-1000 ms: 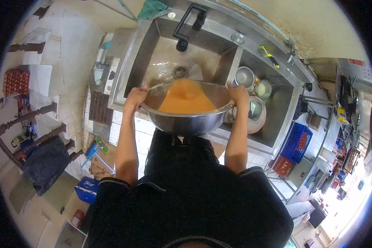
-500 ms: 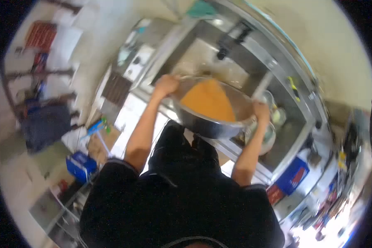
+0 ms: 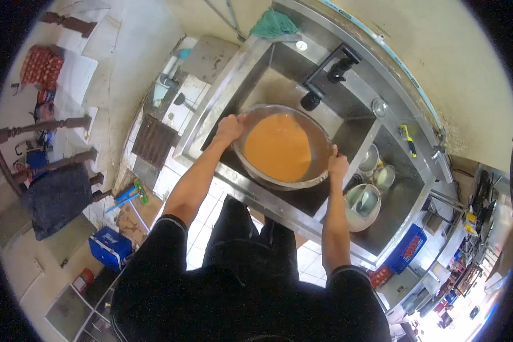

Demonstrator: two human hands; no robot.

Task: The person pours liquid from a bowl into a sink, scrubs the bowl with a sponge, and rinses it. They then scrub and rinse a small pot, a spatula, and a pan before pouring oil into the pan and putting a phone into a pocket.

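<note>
The person is holding a wide steel bowl (image 3: pixel 281 146) of orange liquid (image 3: pixel 278 146) over the left basin of a double sink (image 3: pixel 251 188), with both grips clenched on opposite sides of its rim. The left hand (image 3: pixel 229 129) is grasping the rim on the side toward the sink's left edge, and the right hand (image 3: pixel 337 166) is grasping it on the side next to the divider between the basins. The bowl is sitting between the two hands, so the line from grip to grip is running across its full width, roughly parallel to the sink's near edge. Neither hand is nearer than the other; each is carrying one side. The bowl is lying beyond the near edge, inside the basin's outline, and I cannot tell whether it is touching the basin floor. The black faucet (image 3: pixel 325 80) is hanging just beyond the bowl's far rim. The right basin is holding smaller bowls (image 3: pixel 363 204), just beside the right hand.
</note>
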